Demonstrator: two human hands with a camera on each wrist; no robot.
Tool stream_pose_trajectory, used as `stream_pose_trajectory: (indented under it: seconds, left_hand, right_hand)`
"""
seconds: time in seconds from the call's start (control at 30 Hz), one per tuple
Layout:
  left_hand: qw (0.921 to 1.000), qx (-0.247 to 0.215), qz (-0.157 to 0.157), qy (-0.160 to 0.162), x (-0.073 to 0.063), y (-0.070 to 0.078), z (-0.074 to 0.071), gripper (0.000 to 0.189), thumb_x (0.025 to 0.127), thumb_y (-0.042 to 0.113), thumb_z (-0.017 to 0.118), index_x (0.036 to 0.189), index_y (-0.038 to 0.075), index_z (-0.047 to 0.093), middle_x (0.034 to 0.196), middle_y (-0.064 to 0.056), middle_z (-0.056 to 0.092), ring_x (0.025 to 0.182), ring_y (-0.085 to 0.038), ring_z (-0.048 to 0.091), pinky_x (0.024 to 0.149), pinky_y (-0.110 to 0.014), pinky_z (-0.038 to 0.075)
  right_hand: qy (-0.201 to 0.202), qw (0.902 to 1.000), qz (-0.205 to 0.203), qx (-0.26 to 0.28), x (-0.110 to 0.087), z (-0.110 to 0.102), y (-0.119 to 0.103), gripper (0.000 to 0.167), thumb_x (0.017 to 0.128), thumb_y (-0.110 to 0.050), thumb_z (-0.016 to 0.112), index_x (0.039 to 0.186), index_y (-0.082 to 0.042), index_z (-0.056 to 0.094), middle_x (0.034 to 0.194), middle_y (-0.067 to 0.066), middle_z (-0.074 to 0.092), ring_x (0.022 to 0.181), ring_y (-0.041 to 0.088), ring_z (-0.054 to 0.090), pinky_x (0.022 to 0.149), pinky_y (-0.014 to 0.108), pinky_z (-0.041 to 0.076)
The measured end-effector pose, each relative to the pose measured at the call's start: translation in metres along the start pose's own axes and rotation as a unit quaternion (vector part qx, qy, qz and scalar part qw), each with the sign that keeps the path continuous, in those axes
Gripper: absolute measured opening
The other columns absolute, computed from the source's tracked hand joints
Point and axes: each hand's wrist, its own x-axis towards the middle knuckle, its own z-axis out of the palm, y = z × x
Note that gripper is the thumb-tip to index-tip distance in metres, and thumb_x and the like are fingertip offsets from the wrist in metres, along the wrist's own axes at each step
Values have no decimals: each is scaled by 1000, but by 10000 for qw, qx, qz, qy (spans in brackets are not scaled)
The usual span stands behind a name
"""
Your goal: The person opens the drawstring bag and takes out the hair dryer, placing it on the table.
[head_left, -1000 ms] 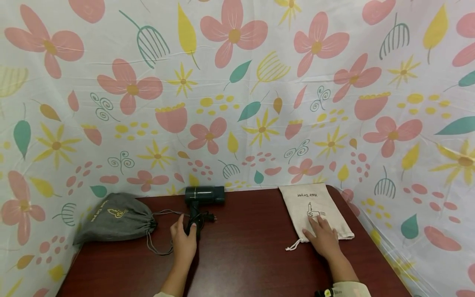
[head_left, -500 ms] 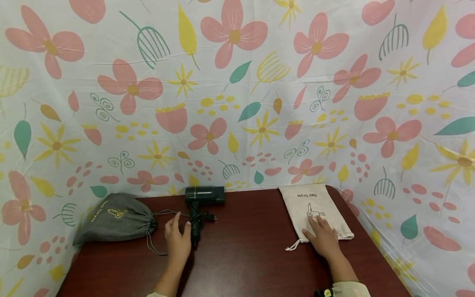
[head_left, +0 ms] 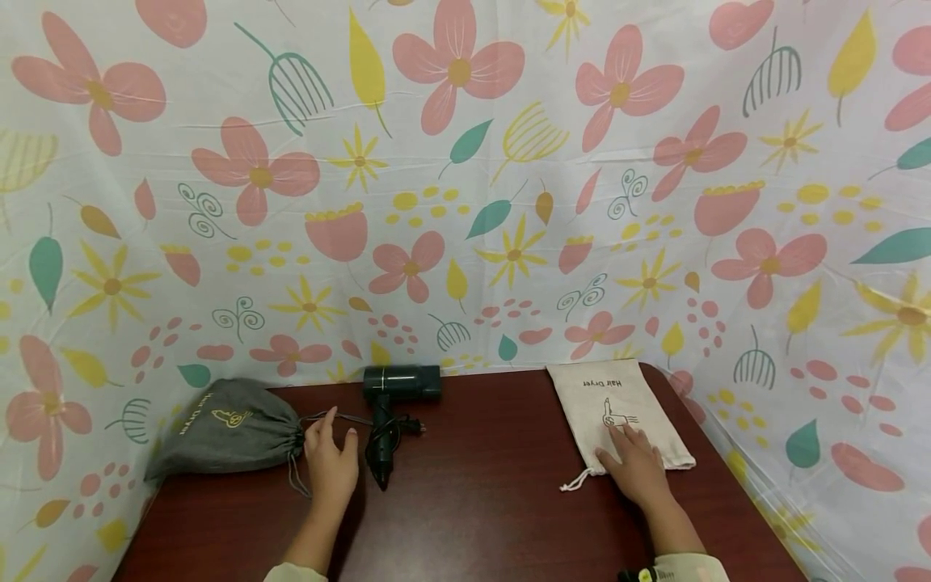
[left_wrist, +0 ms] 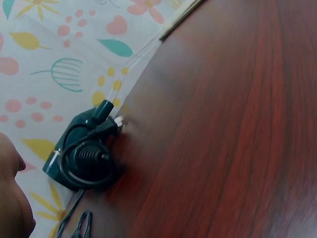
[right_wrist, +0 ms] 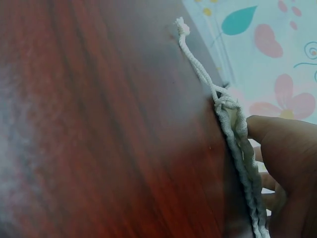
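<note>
Left hand [head_left: 330,465]: held between the gray bag and the hair dryer [head_left: 402,382], close to the bag's gathered neck. Fingers and thumb are spread apart and nothing is gripped. Whether the neck or its string is touched cannot be told; in the left wrist view only part of the hand is caught at the margin.

Right hand [head_left: 636,465]: laid on the cream bag [head_left: 618,388], near its drawstring end. Fingers are loosely spread over the cloth, with the thumb set apart; no pinch is seen.

Hair dryer: placed at the far edge of the table [head_left: 494,493], left of center. It is dark green; the barrel is aligned with the edge and the handle is pointed toward the person. The cord [left_wrist: 72,171] is coiled about the handle, and the plug [left_wrist: 119,120] is turned to the right.

Gray bag [head_left: 233,436]: rested on its side at the table's left, bulging, its neck drawn in and directed at the left hand. One strand of the gray string [head_left: 316,416] is extended to the dryer handle.

Cream bag: spread flat at the right, its print upside down as viewed. The white drawstring [head_left: 575,482] is left trailing on the table.

Surround: table enclosed by a flower-printed cloth [head_left: 465,202].
</note>
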Motion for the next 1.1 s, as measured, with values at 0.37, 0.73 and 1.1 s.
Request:
stream_pose_trajectory:
  seconds: [0.37,0.73,1.1]
  left_hand:
    - [9990,400,175,57,11,-9,-17,55,100,12,58,152,7,42,145,-26,37,137,-48,32,100,-66,39]
    - [9905,1036,842,340,22,-17,-33,54,94,5,64,146,1,50,136,-26,45,130,-48,38,96,-66,41]
    - [9760,1530,1465,499,32,-31,-50,54,86,0,71,138,-3,56,132,-29,49,128,-50,38,101,-67,33]
  right_hand:
    - [502,9986,-168,58,-2,3,-2,63,96,-38,65,146,-1,51,152,36,38,142,62,24,110,76,17]
    - [552,9982,-196,88,-6,0,-16,61,96,-33,66,145,0,52,151,35,41,143,60,26,111,76,19]
    - [631,9972,-370,161,-10,-2,-25,58,96,-28,67,144,0,53,150,34,43,142,60,28,109,77,21]
